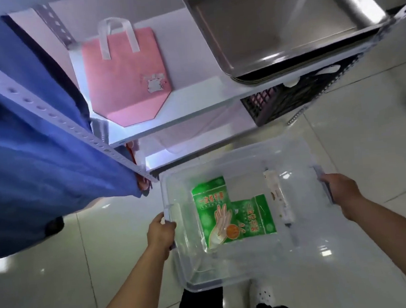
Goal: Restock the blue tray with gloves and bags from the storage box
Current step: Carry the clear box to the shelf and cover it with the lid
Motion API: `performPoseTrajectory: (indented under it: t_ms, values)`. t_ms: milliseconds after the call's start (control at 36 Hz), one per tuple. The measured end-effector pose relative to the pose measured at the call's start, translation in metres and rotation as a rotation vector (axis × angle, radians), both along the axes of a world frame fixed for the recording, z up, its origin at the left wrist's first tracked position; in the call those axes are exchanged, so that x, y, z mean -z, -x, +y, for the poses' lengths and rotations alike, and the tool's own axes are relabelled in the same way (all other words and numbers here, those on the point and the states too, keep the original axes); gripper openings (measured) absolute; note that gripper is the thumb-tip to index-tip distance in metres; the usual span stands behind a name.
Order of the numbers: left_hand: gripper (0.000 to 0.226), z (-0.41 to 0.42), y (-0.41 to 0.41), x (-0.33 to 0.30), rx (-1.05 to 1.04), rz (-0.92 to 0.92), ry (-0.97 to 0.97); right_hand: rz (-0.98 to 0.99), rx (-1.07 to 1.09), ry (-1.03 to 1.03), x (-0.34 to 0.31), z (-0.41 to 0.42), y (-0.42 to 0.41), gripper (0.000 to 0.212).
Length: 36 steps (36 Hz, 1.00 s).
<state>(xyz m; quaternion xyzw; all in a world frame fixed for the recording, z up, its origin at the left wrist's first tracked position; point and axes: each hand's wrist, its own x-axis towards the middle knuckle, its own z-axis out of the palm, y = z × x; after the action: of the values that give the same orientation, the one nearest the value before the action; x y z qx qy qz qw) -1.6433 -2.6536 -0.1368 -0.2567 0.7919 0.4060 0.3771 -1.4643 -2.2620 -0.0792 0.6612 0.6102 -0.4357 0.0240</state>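
A clear plastic storage box (304, 255) hangs above the tiled floor in front of a white shelf. My left hand (161, 232) grips its left handle and my right hand (341, 189) grips its right handle. Inside lie two green packets of disposable gloves (216, 209), overlapping each other, and a narrow white pack (278, 194) stands along the right side. No blue tray is in view.
A pink tote bag (126, 74) lies on the white shelf (193, 105), beside stacked steel trays (284, 24). A black crate (290, 97) sits on the lower level at right. Blue fabric (24, 145) hangs over the perforated shelf post at left.
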Motion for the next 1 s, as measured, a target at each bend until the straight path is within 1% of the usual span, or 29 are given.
performPoseTrajectory:
  t_ms: [139,222,278,333,444,556,639,722,778,833,889,944,972,1000]
  values:
    - [0.039,0.003,0.0,0.07,0.062,0.048,0.052,0.005,-0.067,-0.037,0.085,0.0,0.004,0.024]
    - [0.039,0.005,0.003,0.125,0.076,0.076,0.077,0.035,-0.064,-0.028,0.148,0.001,0.005,0.029]
    - [0.038,0.005,0.007,0.161,0.092,0.103,0.089,0.058,-0.063,-0.035,0.188,0.001,0.006,0.029]
    - [0.03,0.005,0.013,0.194,0.119,0.125,0.103,0.085,-0.077,-0.039,0.226,0.001,0.011,0.027]
    - [0.011,0.003,0.033,0.255,0.261,0.216,0.21,0.148,-0.099,-0.038,0.295,0.0,0.027,0.028]
    - [0.015,-0.001,0.059,0.305,0.372,0.239,0.244,0.247,-0.098,-0.037,0.354,0.0,0.045,0.033]
    - [0.018,0.003,0.077,0.321,0.424,0.186,0.211,0.293,-0.099,-0.048,0.391,0.006,0.061,0.037]
    - [0.016,0.011,0.089,0.319,0.538,0.026,0.184,0.306,-0.141,-0.066,0.418,0.011,0.071,0.045]
    - [0.022,0.014,0.092,0.315,0.61,-0.034,0.185,0.303,-0.18,-0.118,0.428,0.011,0.078,0.048]
    - [0.031,0.016,0.092,0.314,0.634,-0.04,0.18,0.295,-0.192,-0.159,0.433,0.008,0.08,0.048]
    - [0.031,0.014,0.093,0.313,0.661,-0.036,0.218,0.207,-0.265,-0.194,0.436,0.005,0.082,0.054]
    - [0.03,0.016,0.094,0.309,0.771,-0.019,0.329,0.088,-0.361,-0.247,0.437,0.001,0.08,0.066]
    - [0.03,0.018,0.094,0.307,0.841,0.021,0.404,0.046,-0.4,-0.282,0.437,-0.002,0.078,0.07]
    - [0.031,0.02,0.096,0.303,0.91,0.1,0.47,0.01,-0.438,-0.327,0.434,-0.004,0.075,0.071]
